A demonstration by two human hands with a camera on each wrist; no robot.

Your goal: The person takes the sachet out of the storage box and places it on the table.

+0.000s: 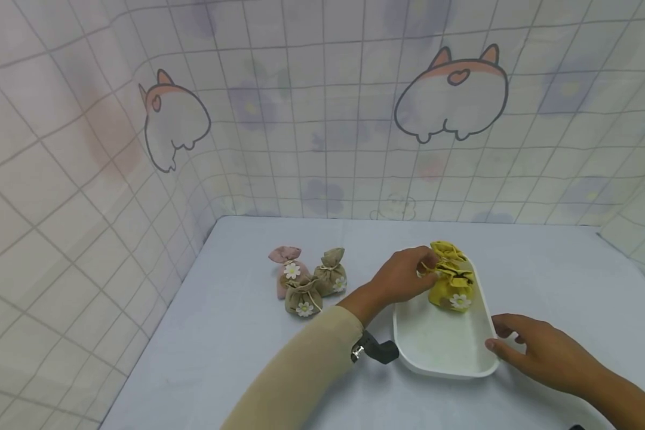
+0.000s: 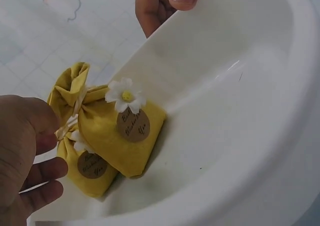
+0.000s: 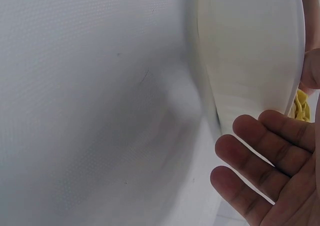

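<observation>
Two yellow drawstring pouches [image 1: 451, 289] with white daisies stand close together at the far end of a white tray [image 1: 441, 358]. My left hand [image 1: 407, 275] is at their gathered necks. In the left wrist view a gap shows between the thumb and the fingers [image 2: 52, 171], beside the pouch strings. Round brown labels [image 2: 133, 125] show on both pouches. My right hand [image 1: 543, 352] holds the tray's right side, its thumb over the rim and its fingers outside; the right wrist view shows those fingers [image 3: 250, 158] fairly straight along the outer wall.
Left of the tray, a pink pouch [image 1: 283, 286] and two grey-beige pouches [image 1: 330, 278] with daisies sit grouped on the white-covered table [image 1: 220, 358]. A tile-patterned curtain [image 1: 322, 119] hangs behind and at the sides.
</observation>
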